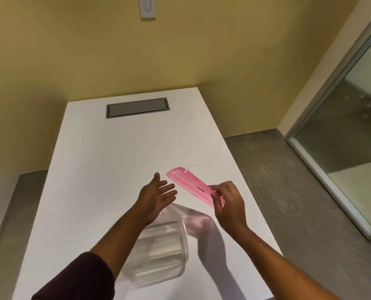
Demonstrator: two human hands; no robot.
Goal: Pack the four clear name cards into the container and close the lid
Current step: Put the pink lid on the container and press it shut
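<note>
Pink lid (pixel 193 184), long axis slanting upper left to lower right, pinched in right grip (pixel 227 200); clear container (pixel 165 252) lies below-left on table (pixel 115 159); left grip (pixel 156 194) spread, nearer it.

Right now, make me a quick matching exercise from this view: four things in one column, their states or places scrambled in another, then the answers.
Column one:
1. pink lid
2. clear container
3. left hand
4. grey hatch

Column two:
A. open, holding nothing
B. set into the far end of the white table
C. held in the right hand
D. standing on the table, uncovered

Pairs: 1-C, 2-D, 3-A, 4-B
</note>
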